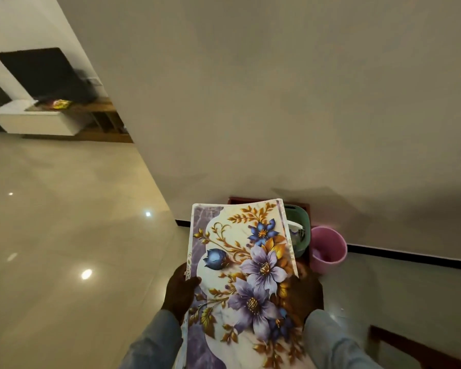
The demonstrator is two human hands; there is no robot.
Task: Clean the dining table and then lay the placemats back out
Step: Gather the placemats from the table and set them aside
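Glossy beige floor tiles [64, 209] fill the left half of the frame, catching several small bright reflections of ceiling lights. In the upper left, far back, a dark flat screen [45, 73] hangs on a white wall above a low white cabinet [35, 121] with a wooden shelf unit [107, 121] just beside it; something colourful lies on the cabinet top, too blurred to name. A plain off-white wall [277, 89] takes up the centre and right of the frame, with a dark skirting strip [410, 255] along its foot.

At the lower centre the left hand [180, 291] holds the left edge of the placemats [246, 272], its thumb lying over the printed face and the fingers curled behind. The placemats are lifted in the air in front of the person, printed with purple and blue flowers and gold leaves on a pale marbled ground, the far edge bowed slightly. The right hand [306, 291] grips the right edge, mostly hidden behind the sheet, so how its fingers lie cannot be told exactly. Both forearms wear pale blue sleeves [155, 342].

Just beyond the placemats, near the wall, stand a green container [300, 219] and, to its right, a pink bucket [328, 247]. A dark red-brown wooden edge [399, 344] shows in the lower right corner.
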